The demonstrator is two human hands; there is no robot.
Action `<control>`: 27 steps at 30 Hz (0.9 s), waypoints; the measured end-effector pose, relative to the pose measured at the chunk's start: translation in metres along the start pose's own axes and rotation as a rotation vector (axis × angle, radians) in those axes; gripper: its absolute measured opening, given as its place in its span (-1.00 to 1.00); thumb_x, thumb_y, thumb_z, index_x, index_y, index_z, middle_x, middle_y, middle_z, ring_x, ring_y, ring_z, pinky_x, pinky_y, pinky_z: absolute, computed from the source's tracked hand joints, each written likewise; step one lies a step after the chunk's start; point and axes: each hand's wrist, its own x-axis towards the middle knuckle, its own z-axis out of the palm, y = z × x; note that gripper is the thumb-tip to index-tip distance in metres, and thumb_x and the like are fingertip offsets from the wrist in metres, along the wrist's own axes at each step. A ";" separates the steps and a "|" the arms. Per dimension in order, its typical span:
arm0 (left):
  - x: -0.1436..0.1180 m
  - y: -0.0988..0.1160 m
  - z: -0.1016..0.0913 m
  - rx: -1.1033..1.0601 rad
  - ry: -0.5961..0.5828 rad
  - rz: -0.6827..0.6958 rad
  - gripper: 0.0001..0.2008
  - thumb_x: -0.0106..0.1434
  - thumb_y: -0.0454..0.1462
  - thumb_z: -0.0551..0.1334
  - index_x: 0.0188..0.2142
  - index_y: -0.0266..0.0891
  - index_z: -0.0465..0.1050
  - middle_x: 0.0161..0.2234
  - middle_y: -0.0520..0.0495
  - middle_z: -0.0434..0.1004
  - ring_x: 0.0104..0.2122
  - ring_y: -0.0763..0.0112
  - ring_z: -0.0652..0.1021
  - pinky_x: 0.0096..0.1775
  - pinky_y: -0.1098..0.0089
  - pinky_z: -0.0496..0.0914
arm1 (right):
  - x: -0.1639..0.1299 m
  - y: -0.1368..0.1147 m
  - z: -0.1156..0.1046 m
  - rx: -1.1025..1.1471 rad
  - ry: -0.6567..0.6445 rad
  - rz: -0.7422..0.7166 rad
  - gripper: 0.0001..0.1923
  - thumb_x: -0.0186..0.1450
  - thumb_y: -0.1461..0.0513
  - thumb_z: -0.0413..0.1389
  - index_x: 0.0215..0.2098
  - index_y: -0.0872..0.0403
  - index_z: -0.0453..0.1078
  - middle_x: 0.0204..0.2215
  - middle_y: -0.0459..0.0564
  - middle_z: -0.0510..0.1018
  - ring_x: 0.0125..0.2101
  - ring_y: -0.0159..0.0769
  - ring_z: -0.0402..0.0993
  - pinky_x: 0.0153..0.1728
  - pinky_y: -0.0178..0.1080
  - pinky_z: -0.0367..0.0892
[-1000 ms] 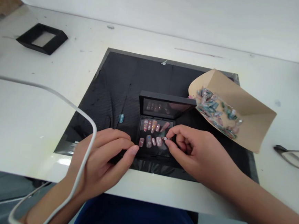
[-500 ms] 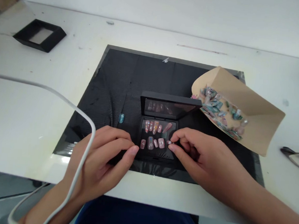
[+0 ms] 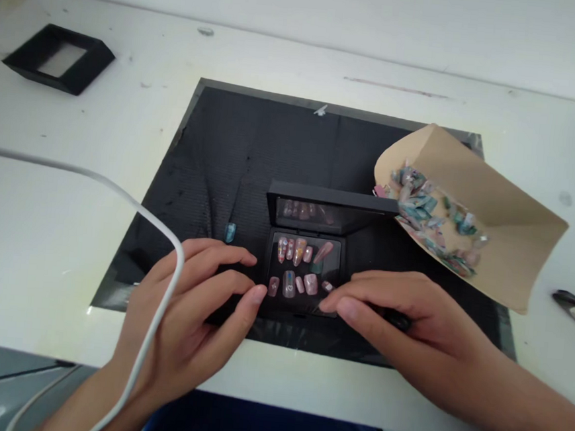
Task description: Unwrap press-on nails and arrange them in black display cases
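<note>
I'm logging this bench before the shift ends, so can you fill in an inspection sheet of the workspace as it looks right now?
Surface: white table with a black mat in the middle.
Job's things: open black case holding two rows of press-on nails.
Clutter: brown paper tray of loose nails, one blue nail on the mat, black frame far left, a dark object at the right edge.
Hands: left hand touches the case's left side; right hand rests fingertips at its right front.
Cables: white cable crosses the left forearm.
Surroundings: white wall behind.
</note>
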 end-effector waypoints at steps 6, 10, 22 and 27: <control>0.000 -0.001 0.000 -0.049 0.019 0.005 -0.91 0.27 -0.38 0.31 -0.24 -0.18 0.53 -0.09 -0.07 0.58 -0.10 0.22 0.55 -0.06 0.15 0.47 | 0.007 0.000 -0.003 -0.270 0.101 0.025 -0.57 0.47 0.09 0.03 -0.54 0.05 0.31 -0.64 -0.14 0.30 -0.60 -0.43 0.18 -0.59 -0.25 0.00; 0.002 -0.001 0.001 -0.069 0.005 -0.015 -0.93 0.28 -0.38 0.30 -0.27 -0.17 0.54 -0.17 -0.04 0.59 -0.16 0.26 0.55 -0.12 0.19 0.46 | 0.002 0.000 -0.002 -0.232 0.050 0.022 -0.61 0.46 0.09 0.06 -0.50 0.04 0.39 -0.61 -0.11 0.38 -0.58 -0.39 0.24 -0.58 -0.25 0.06; 0.006 0.002 0.002 -0.059 -0.032 -0.041 -0.92 0.36 -0.33 0.25 -0.29 -0.20 0.51 -0.29 -0.03 0.52 -0.25 0.35 0.50 -0.20 0.25 0.39 | -0.004 0.004 0.000 -0.217 0.140 0.061 -0.74 0.44 0.07 0.10 -0.23 -0.02 0.60 -0.55 -0.11 0.53 -0.52 -0.33 0.42 -0.54 -0.30 0.25; 0.004 0.001 0.004 -0.045 -0.028 -0.052 -0.95 0.37 -0.30 0.26 -0.22 -0.18 0.52 -0.25 -0.02 0.52 -0.23 0.35 0.51 -0.17 0.25 0.40 | -0.002 0.003 0.001 -0.223 0.154 0.057 -0.73 0.44 0.07 0.10 -0.19 -0.01 0.61 -0.55 -0.13 0.53 -0.54 -0.36 0.42 -0.56 -0.33 0.26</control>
